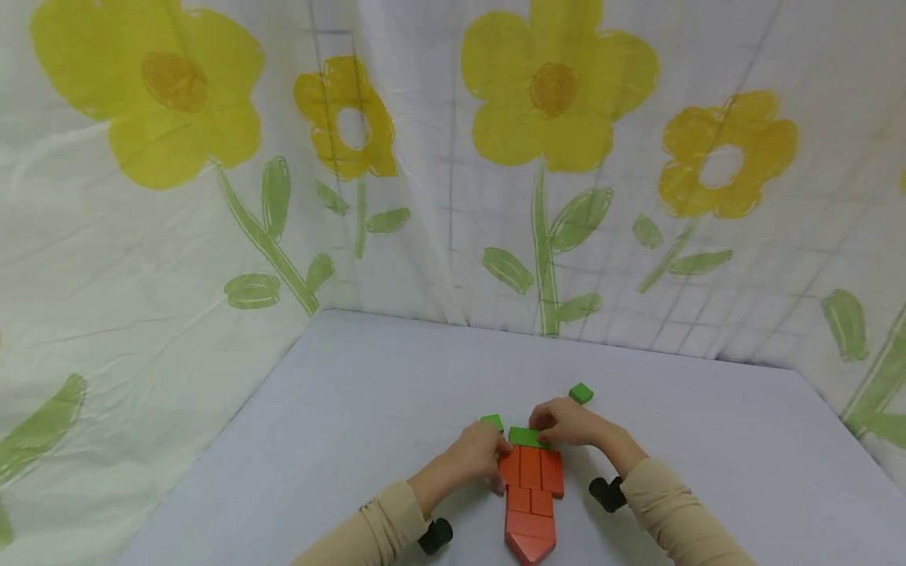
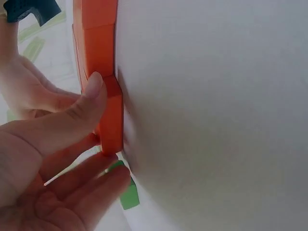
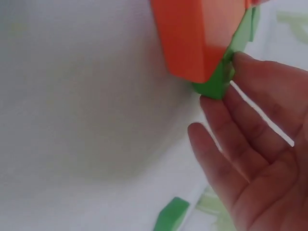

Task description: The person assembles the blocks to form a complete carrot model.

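Note:
Orange and red wooden blocks [image 1: 530, 469] lie joined flat in a carrot-like shape, its point toward me. Across the shape's far end sits a long green block [image 1: 523, 437]. My left hand [image 1: 473, 453] is at the upper left side; in the left wrist view its thumb and fingers hold the outer orange block [image 2: 111, 120] by its ends. My right hand [image 1: 565, 422] pinches the right end of the long green block [image 3: 214, 84]. A small green block [image 1: 491, 422] lies just beyond my left hand, partly hidden. Another green block [image 1: 581, 393] lies apart beyond my right hand.
The white tabletop [image 1: 382, 377] reaches back to a curtain [image 1: 425, 236] printed with yellow flowers. Dark wrist-worn devices [image 1: 435, 536] stick out below both forearms, near the table surface.

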A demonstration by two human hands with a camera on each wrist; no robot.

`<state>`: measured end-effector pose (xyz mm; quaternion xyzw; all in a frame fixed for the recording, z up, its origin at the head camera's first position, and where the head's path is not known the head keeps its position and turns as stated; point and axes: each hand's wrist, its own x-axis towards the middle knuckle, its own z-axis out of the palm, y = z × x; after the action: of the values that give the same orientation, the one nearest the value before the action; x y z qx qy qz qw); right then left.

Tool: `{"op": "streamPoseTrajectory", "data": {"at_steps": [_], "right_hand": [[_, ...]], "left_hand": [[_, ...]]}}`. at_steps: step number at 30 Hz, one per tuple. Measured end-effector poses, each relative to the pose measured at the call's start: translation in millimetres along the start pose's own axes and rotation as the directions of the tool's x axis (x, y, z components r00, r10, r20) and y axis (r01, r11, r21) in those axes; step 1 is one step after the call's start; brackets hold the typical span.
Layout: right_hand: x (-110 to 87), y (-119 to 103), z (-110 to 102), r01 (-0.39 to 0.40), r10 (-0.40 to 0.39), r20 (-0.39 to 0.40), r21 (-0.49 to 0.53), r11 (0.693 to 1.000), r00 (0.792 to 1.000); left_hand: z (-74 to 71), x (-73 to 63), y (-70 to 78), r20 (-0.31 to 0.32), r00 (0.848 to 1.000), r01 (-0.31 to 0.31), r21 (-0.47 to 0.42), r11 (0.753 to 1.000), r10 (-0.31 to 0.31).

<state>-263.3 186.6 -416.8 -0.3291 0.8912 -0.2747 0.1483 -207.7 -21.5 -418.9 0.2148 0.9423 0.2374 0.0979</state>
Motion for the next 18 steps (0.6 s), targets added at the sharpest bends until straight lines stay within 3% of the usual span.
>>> {"op": "streamPoseTrajectory", "data": {"at_steps": [4, 10, 18], "right_hand": [[6.9, -7, -2, 0.009, -0.01, -0.013, -0.057, 0.998, 1.0], [31.4, -28, 2, 0.074, -0.085, -0.061, -0.168, 0.983, 0.995], [54.3, -51, 23, 0.008, -0.003, 0.017, -0.281, 0.96, 1.0]], "left_hand": [[1.3, -2.7, 2.9, -0.007, 1.0, -0.004, 0.078, 0.997, 0.004], [-1.2, -4.9, 3.1, -0.035, 0.999, -0.036, 0.123, 0.992, 0.041], [1.9, -7.2, 2.6, -0.078, 0.987, -0.125, 0.185, 0.975, 0.142]]}}
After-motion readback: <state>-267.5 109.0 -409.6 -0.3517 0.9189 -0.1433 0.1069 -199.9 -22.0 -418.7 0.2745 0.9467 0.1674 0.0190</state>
